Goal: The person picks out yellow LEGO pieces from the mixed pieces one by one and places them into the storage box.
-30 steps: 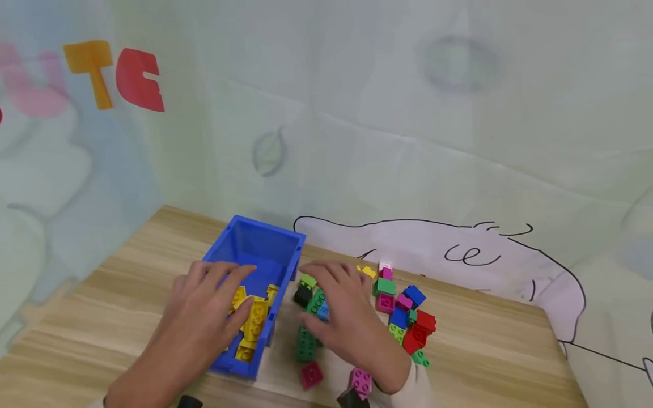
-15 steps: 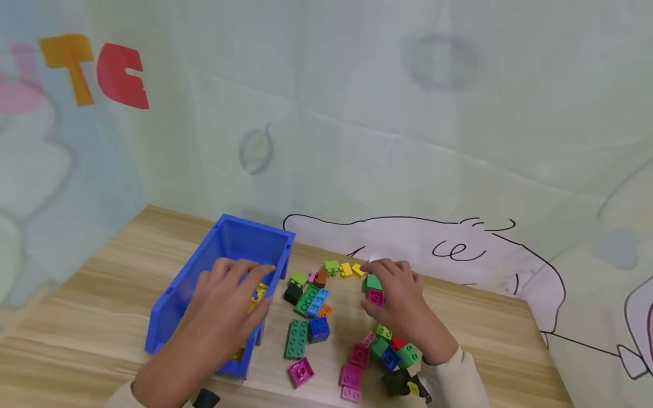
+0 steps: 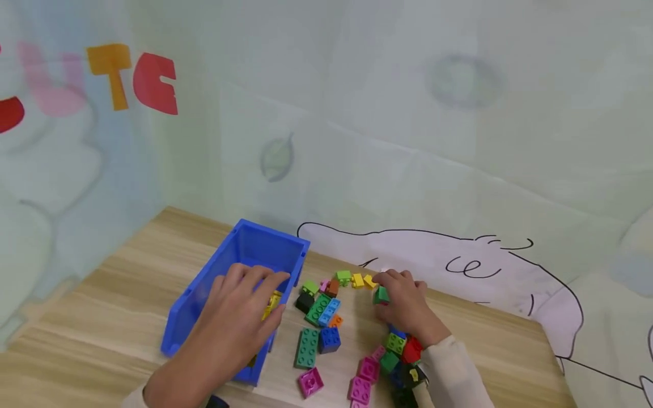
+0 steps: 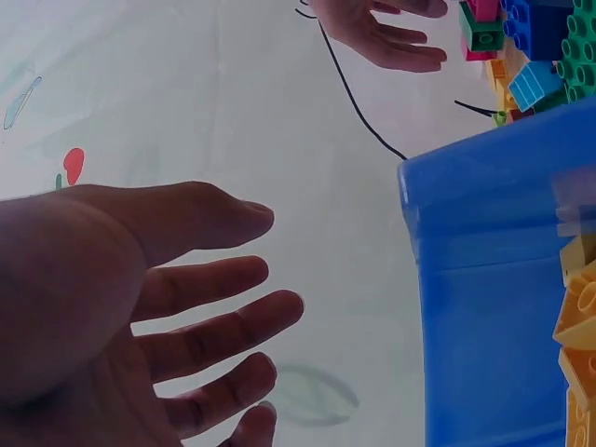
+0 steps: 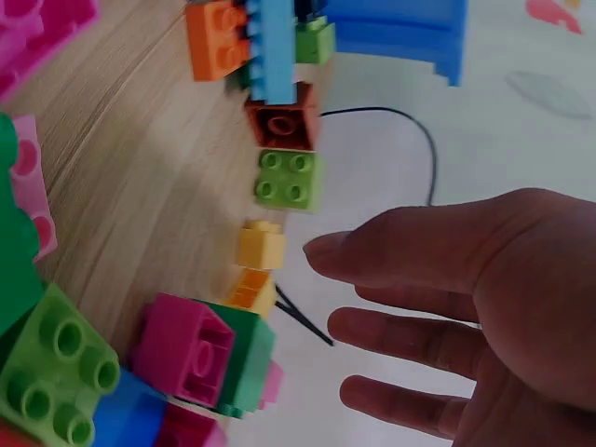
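My left hand (image 3: 237, 317) hovers over the blue bin (image 3: 176, 320), fingers spread and slightly bent, holding nothing. Yellow toy bricks (image 4: 579, 321) lie inside the bin, partly hidden by this hand in the head view. On the right, my right hand (image 3: 408, 300) hangs above the loose bricks at the back of the table, beside a green brick (image 3: 381, 295). Nothing sits between its thumb and fingers in the right wrist view. Closest to that thumb are a small yellow brick (image 5: 262, 246) and a lime green brick (image 5: 289, 180).
Between bin and right arm lie a dark green brick (image 3: 306, 348), a blue brick (image 3: 329, 339) and a magenta brick (image 3: 310, 383). A mixed pile with a red brick (image 3: 412, 350) lies below the right forearm. A printed cloth (image 3: 408, 187) rises behind the wooden table (image 3: 510, 362).
My right hand has moved rightward from beside the bin to the back-right bricks, uncovering several bricks. My left hand has shifted slightly right over the bin. The head view has also shifted.
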The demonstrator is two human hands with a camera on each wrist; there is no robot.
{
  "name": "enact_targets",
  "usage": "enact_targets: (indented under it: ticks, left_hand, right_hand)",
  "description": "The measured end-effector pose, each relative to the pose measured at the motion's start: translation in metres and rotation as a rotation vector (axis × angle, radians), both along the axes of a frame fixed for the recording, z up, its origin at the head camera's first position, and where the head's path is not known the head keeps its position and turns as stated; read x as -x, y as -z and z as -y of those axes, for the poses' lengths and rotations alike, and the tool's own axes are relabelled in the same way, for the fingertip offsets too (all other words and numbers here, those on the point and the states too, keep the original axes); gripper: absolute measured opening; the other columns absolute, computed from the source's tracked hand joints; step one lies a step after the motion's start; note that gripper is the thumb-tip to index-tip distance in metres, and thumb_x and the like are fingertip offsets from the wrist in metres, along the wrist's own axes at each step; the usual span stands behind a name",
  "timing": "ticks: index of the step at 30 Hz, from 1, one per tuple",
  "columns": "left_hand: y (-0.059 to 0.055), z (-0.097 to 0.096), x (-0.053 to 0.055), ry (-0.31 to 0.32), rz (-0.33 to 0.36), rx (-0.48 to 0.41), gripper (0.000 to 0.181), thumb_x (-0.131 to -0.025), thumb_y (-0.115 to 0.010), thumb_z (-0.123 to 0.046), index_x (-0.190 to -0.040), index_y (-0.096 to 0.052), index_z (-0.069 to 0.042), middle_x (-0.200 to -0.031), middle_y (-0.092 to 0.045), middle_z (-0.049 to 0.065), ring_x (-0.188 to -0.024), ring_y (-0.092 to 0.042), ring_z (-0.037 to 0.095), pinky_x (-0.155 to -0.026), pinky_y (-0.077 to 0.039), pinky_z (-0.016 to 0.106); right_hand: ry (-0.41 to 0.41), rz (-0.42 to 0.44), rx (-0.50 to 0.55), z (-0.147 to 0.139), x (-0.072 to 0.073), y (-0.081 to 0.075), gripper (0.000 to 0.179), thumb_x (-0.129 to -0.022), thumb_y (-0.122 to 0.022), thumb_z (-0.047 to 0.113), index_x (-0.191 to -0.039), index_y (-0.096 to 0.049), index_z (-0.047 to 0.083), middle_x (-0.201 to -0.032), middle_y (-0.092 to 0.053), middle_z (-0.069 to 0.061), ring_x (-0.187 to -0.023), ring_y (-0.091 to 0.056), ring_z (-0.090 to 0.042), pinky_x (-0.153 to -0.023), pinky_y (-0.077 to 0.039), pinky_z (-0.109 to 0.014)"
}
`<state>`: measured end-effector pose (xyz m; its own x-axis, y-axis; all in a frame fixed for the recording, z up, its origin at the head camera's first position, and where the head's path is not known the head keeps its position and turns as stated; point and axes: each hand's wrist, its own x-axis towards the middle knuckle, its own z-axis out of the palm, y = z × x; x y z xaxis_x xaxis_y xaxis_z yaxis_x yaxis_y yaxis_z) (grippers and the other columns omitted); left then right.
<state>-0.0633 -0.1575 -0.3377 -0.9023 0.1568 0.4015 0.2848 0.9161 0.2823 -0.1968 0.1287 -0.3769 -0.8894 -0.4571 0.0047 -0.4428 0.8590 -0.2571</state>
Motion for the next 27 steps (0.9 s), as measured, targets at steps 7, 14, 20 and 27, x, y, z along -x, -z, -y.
enact_targets:
  ticks: [7,14,20,27]
  left_hand:
    - [0.001,0.006,-0.004,-0.015,-0.001,0.016,0.048,-0.087,-0.080,-0.030,-0.129,-0.066,-0.013,-0.119,-0.063,0.005,-0.108,-0.051,0.028,-0.081,-0.045,0.047]
    - [0.003,0.014,-0.006,-0.017,-0.051,0.036,0.046,-0.085,-0.082,-0.027,-0.125,-0.068,-0.012,-0.115,-0.065,0.005,-0.104,-0.052,0.028,-0.080,-0.045,0.046]
    - [0.005,0.019,-0.006,-0.004,-0.075,0.023,0.042,-0.087,-0.080,-0.026,-0.123,-0.069,-0.011,-0.112,-0.065,0.005,-0.101,-0.052,0.026,-0.079,-0.046,0.045]
    - [0.006,0.023,-0.005,-0.004,-0.055,0.014,0.039,-0.088,-0.079,-0.024,-0.123,-0.069,-0.012,-0.113,-0.065,0.004,-0.100,-0.054,0.025,-0.080,-0.047,0.045]
  right_hand:
    - [0.030,-0.001,-0.069,0.010,0.022,0.020,0.043,-0.081,-0.083,0.011,-0.121,-0.068,0.008,-0.122,-0.063,-0.011,-0.109,-0.048,-0.035,-0.090,-0.033,-0.062]
    - [0.068,-0.027,-0.153,0.019,0.042,0.031,0.039,-0.079,-0.083,0.005,-0.116,-0.071,0.007,-0.117,-0.065,-0.012,-0.103,-0.049,-0.034,-0.085,-0.036,-0.059]
    - [0.075,-0.030,-0.185,0.017,0.051,0.036,0.036,-0.078,-0.080,0.004,-0.113,-0.073,0.009,-0.113,-0.066,-0.010,-0.099,-0.049,-0.033,-0.085,-0.034,-0.061]
    - [0.075,0.020,-0.169,0.019,0.058,0.039,0.033,-0.081,-0.080,0.007,-0.112,-0.073,0.008,-0.112,-0.068,-0.010,-0.098,-0.049,-0.032,-0.085,-0.032,-0.060]
